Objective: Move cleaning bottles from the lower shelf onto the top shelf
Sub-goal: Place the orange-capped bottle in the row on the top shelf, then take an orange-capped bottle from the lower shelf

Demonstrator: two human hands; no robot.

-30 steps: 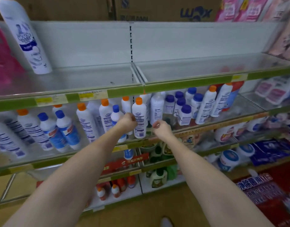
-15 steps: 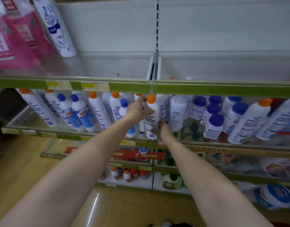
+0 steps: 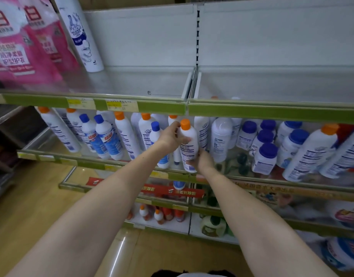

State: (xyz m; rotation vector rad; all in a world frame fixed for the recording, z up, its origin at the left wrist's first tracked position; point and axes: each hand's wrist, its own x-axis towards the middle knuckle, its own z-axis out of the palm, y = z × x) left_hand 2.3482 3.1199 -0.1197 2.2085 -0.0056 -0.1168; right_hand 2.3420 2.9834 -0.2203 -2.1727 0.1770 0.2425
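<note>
A white cleaning bottle with an orange cap (image 3: 189,145) stands at the front of the lower shelf (image 3: 88,163), among several white bottles with orange or blue caps. My left hand (image 3: 171,136) grips its upper part just below the cap. My right hand (image 3: 203,159) holds its lower part from the right, fingers curled round the base. The top shelf (image 3: 144,107), with a green front strip, carries one tall white bottle (image 3: 81,35) at its left, standing upright.
Pink refill bags (image 3: 22,47) hang at the top left. Short blue-capped jars (image 3: 265,158) and slanted white bottles (image 3: 310,154) fill the lower shelf to the right. A divider (image 3: 192,84) splits the top shelf. More goods sit on shelves below; the floor is wood.
Both hands closed round the orange-capped bottle, my right hand sliding onto its lower part. The view moved nearer and to the left.
</note>
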